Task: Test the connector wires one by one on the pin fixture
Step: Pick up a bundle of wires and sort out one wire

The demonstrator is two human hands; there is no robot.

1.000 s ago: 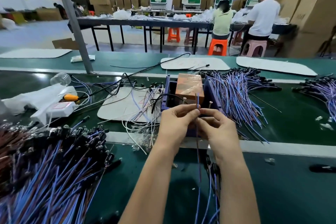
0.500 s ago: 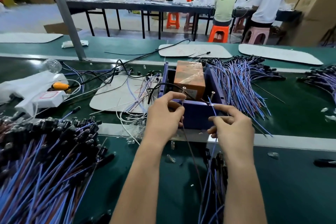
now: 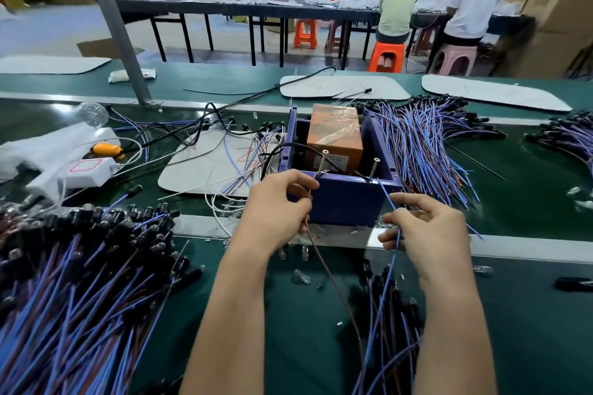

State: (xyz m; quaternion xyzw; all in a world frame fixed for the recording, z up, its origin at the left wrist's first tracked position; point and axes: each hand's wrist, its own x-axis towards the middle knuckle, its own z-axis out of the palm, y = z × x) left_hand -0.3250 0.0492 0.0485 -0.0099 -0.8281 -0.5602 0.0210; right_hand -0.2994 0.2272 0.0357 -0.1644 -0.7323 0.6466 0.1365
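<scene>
A blue plastic fixture box [image 3: 346,199] stands mid-bench with an orange block [image 3: 335,135] inside and two upright screw pins, left [image 3: 322,162] and right [image 3: 373,167], at its front rim. My left hand [image 3: 276,202] pinches a brown wire [image 3: 324,263] and holds its tip at the left pin. My right hand [image 3: 423,228] pinches a blue wire [image 3: 390,205] whose tip points up toward the right pin. Both wires trail down to a bundle [image 3: 391,305] between my forearms.
A large heap of blue and brown wires with black connectors [image 3: 73,266] fills the near left. Another heap [image 3: 426,144] lies right of the box. Loose white wires and a grey pad [image 3: 211,163] sit left of it. People sit at far tables.
My hands have moved apart from in front of the box. The left has gone to the left pin with the brown wire, the right toward the right pin with the blue one.
</scene>
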